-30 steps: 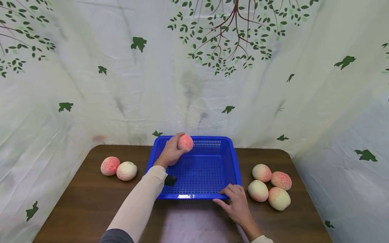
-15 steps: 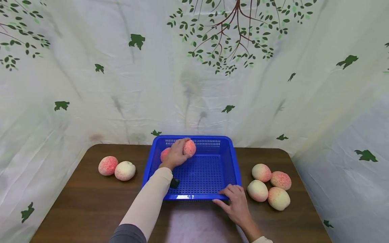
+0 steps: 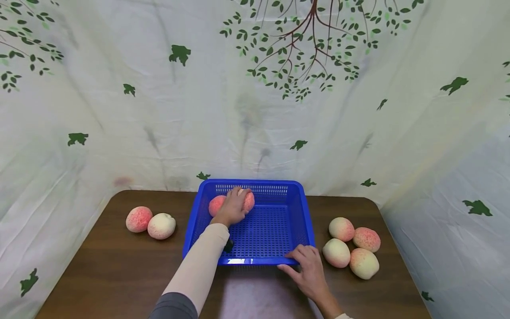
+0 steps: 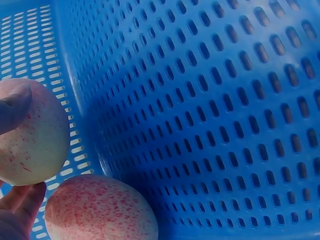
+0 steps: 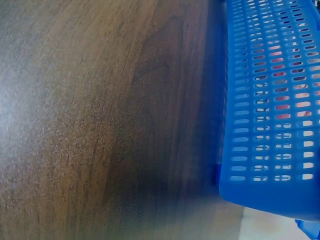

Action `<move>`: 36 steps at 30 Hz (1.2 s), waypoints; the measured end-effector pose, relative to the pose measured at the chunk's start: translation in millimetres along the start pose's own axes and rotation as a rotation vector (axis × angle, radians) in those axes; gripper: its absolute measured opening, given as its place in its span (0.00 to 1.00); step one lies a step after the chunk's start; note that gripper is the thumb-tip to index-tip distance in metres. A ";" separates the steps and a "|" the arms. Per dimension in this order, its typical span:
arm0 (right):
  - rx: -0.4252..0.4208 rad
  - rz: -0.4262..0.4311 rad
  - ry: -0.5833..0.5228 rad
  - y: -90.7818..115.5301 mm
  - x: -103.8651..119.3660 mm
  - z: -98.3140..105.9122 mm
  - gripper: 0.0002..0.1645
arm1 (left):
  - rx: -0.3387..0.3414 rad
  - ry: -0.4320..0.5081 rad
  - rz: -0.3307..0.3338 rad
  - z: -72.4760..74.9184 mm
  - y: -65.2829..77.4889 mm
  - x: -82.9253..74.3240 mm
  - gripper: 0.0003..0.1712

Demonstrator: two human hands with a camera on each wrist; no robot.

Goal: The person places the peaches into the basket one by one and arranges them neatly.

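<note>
Inside the blue plastic basket (image 3: 264, 232), toward its back left, my left hand (image 3: 231, 209) grips a pink-and-cream peach (image 3: 249, 202). In the left wrist view, the thumb lies across that held peach (image 4: 37, 135) and fingers show below it. A second, redder peach (image 3: 216, 205) sits in the basket just left of the hand; the left wrist view has this redder peach (image 4: 102, 210) near the perforated floor. My right hand (image 3: 308, 271) holds the basket's front rim near the right corner, fingers over the edge and thumb outside. The right wrist view shows no fingers.
On the brown table (image 3: 99, 261), two peaches (image 3: 161, 226) lie left of the basket. Several more peaches (image 3: 364, 263) are grouped to its right. A pale leaf-printed curtain (image 3: 223, 110) hangs behind the table and along its sides.
My left hand has moved slightly right and lower into the basket with its peach, revealing the redder peach beside it. The right hand stays on the rim.
</note>
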State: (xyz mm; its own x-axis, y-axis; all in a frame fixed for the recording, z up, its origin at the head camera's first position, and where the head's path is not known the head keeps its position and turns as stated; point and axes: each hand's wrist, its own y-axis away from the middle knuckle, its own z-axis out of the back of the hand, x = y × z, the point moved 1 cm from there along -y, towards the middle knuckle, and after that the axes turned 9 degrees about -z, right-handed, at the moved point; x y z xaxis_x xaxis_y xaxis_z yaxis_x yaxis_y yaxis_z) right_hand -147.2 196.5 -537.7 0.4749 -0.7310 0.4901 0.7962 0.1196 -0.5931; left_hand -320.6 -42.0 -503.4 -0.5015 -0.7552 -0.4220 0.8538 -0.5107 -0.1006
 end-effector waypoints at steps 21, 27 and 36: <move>-0.013 0.011 0.006 -0.7 3.1 1.5 0.15 | 0.061 -0.254 0.011 -16.5 3.2 -0.5 0.40; -0.013 0.007 0.008 -0.8 2.4 1.8 0.15 | 0.064 -0.280 0.021 -15.7 2.2 -1.3 0.35; -0.001 -0.009 0.006 0.8 1.9 0.6 0.15 | 0.029 -0.286 -0.004 -11.8 4.2 -0.9 0.28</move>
State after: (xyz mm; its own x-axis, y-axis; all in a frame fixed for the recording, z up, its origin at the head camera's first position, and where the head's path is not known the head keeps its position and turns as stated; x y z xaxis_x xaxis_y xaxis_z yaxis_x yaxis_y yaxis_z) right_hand -145.4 195.6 -536.9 0.4659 -0.7358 0.4915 0.7997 0.1124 -0.5898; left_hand -314.9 -38.6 -514.1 -0.5276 -0.8361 -0.1504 0.8493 -0.5226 -0.0742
